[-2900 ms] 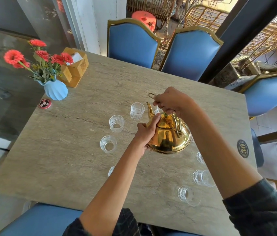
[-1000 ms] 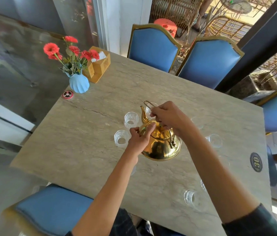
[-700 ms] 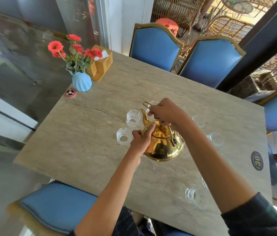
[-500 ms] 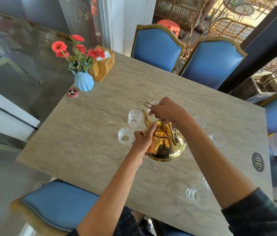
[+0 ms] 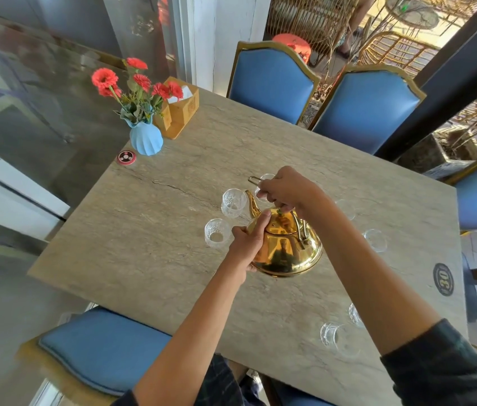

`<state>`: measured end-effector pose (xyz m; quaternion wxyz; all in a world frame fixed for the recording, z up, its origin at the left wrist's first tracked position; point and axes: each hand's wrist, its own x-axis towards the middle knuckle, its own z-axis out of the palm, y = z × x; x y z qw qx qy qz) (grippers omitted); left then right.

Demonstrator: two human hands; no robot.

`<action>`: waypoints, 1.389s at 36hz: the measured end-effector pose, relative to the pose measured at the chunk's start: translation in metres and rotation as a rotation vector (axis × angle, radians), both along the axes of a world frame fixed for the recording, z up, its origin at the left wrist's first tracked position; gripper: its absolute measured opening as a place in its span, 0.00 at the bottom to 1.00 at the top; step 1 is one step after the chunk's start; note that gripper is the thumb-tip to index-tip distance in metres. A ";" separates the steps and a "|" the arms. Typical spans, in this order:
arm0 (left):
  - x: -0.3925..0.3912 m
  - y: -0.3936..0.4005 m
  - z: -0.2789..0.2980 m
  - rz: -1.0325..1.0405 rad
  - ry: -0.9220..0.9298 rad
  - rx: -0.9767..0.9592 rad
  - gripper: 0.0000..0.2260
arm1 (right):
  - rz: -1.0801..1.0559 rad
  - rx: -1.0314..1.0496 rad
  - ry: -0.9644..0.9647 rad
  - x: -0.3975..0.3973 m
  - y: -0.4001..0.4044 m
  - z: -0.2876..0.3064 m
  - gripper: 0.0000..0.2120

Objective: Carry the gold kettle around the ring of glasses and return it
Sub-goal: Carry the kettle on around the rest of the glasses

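Note:
The shiny gold kettle (image 5: 285,250) hangs over the stone table (image 5: 155,230), its spout pointing away toward the far-left glasses. My right hand (image 5: 285,190) grips its wire handle from above. My left hand (image 5: 249,244) presses against the kettle's left side, thumb up near the lid. Clear glasses ring the kettle: two at its left (image 5: 232,202) (image 5: 216,236), one behind my right hand (image 5: 265,178), one at the right (image 5: 375,240), and two near the front right (image 5: 337,338) (image 5: 355,315). My arms hide other parts of the ring.
A blue vase of red flowers (image 5: 146,139), a wooden napkin box (image 5: 181,108) and a round red call button (image 5: 126,157) stand at the far-left corner. Blue chairs (image 5: 272,83) surround the table. A black "30" sticker (image 5: 442,279) marks the right edge.
The kettle has stayed in both hands by the far-left glasses, shifting slightly right and nearer. The view has drifted a little, so the table sits differently in frame.

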<state>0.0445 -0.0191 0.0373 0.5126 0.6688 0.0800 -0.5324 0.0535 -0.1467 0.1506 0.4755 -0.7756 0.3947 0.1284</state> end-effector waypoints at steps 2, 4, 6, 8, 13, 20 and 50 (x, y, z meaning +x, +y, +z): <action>0.000 0.000 0.000 0.008 -0.005 -0.003 0.48 | 0.000 0.000 0.000 0.000 0.000 0.001 0.13; 0.000 0.000 -0.001 0.010 -0.005 -0.006 0.46 | 0.002 0.002 -0.001 0.000 0.000 0.002 0.13; 0.000 -0.001 -0.001 0.007 -0.001 -0.006 0.47 | 0.002 0.002 -0.001 0.000 0.000 0.003 0.13; 0.000 -0.001 0.000 0.011 0.002 -0.006 0.49 | 0.003 0.002 -0.002 0.000 0.000 0.004 0.13; -0.001 -0.002 0.001 0.025 0.004 -0.010 0.51 | -0.006 0.003 -0.001 -0.001 0.001 0.004 0.13; -0.002 -0.003 0.003 0.008 -0.013 -0.011 0.52 | 0.003 -0.013 0.006 -0.003 0.000 0.008 0.13; 0.000 -0.005 0.006 0.019 -0.016 -0.018 0.52 | 0.011 -0.020 -0.006 -0.001 -0.002 0.011 0.13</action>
